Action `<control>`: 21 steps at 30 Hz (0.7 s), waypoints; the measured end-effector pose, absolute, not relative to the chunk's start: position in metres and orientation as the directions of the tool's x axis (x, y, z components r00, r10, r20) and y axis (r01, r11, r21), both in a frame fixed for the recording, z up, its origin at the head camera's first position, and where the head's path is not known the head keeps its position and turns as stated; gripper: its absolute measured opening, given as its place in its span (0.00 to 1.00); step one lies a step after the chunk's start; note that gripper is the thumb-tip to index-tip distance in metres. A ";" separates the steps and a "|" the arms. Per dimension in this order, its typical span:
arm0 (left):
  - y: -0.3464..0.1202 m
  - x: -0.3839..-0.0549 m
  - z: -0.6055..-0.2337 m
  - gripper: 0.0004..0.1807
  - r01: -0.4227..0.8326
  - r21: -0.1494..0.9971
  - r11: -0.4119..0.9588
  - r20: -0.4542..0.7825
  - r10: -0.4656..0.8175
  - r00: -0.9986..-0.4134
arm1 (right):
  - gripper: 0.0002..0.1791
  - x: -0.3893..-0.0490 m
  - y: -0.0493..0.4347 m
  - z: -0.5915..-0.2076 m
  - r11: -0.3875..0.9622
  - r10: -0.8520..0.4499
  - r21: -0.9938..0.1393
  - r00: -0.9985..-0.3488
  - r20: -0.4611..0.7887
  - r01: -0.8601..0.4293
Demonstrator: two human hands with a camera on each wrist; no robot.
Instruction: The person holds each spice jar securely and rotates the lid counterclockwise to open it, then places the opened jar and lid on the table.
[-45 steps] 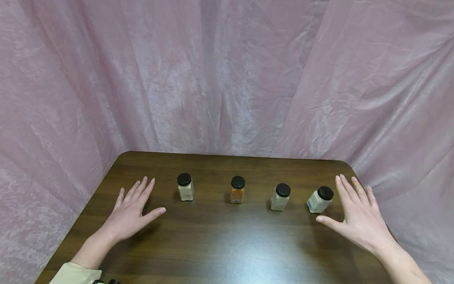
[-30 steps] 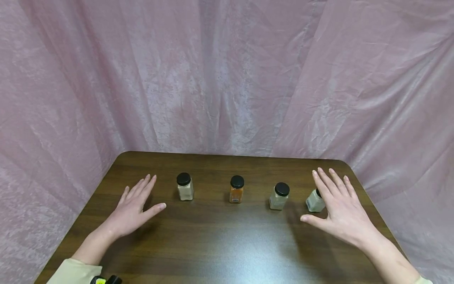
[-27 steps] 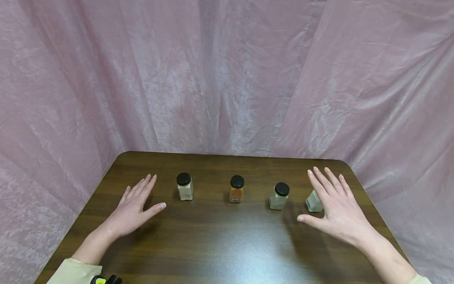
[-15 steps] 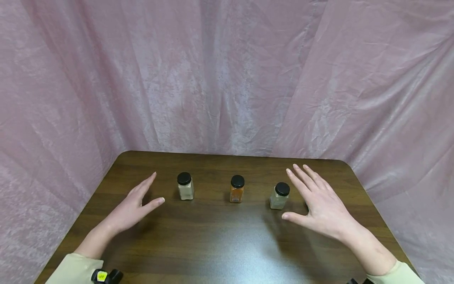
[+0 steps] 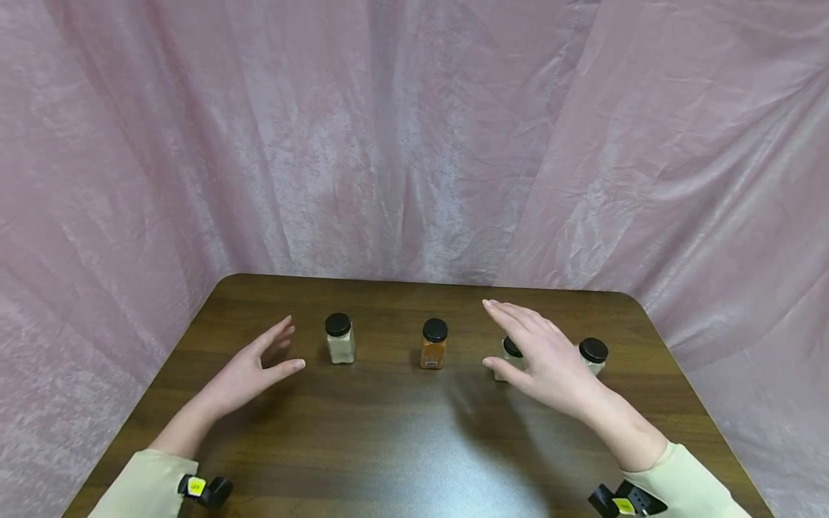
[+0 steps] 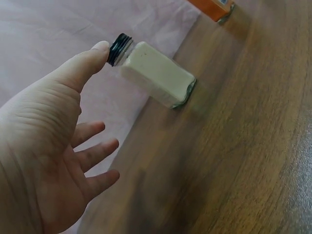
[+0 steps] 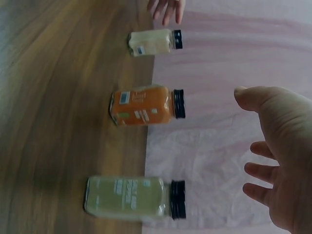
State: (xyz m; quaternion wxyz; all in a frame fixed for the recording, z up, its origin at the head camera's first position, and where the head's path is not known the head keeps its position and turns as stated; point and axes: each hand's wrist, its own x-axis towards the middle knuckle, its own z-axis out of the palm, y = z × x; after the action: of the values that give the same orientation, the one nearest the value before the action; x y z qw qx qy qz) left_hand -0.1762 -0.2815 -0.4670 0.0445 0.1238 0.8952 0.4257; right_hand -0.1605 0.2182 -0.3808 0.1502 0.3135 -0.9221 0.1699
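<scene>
In the head view my left hand (image 5: 249, 373) hovers over the table's left side, fingers loosely bent. Nearest to it stands a jar of whitish seasoning (image 6: 156, 73) with a black lid; the left thumb overlaps that lid in the left wrist view, and contact cannot be told. An orange spice jar (image 5: 433, 351) stands upright mid-table. My right hand (image 5: 550, 360) is raised with thumb and fingers spread, holding nothing. It partly covers a pale green spice jar (image 7: 127, 197) in the head view. Beyond its wrist is another pale jar (image 5: 594, 354), partly hidden by the hand.
The jars stand in a spaced row on a dark wood table (image 5: 388, 446). A pink velvety curtain (image 5: 401, 144) hangs behind and around it. Each sleeve carries a strapped black wrist camera, one on the left (image 5: 206, 491) and one on the right (image 5: 624, 500).
My right hand has moved left, from beside the rightmost jar to over the pale green one, uncovering the rightmost lid. My left hand has turned slightly and its fingers have bent. The jars stay put.
</scene>
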 end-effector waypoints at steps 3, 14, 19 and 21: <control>-0.280 -0.180 -0.469 0.51 0.180 0.796 0.578 0.028 0.261 -0.965 | 0.45 -0.165 0.210 -0.382 0.726 -0.526 -0.265 -0.761 0.380 -0.634; -0.272 -0.200 -0.479 0.47 0.197 0.858 0.474 0.060 0.289 -0.955 | 0.37 -0.183 0.180 -0.396 0.626 -0.522 -0.434 -0.762 0.384 -0.648; -0.268 -0.208 -0.483 0.43 0.192 0.875 0.445 0.059 0.296 -0.953 | 0.32 -0.188 0.165 -0.401 0.582 -0.511 -0.515 -0.776 0.370 -0.629; -0.266 -0.211 -0.485 0.42 0.194 0.878 0.437 0.059 0.304 -0.951 | 0.31 -0.189 0.159 -0.402 0.570 -0.504 -0.544 -0.785 0.360 -0.615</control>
State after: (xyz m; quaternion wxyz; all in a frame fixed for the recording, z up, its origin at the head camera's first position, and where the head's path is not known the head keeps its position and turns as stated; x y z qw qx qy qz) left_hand -0.2107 -0.2663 -0.4846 0.0541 0.1471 0.8459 0.5098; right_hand -0.1891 0.1593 -0.4017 0.0825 0.3171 -0.8821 0.3383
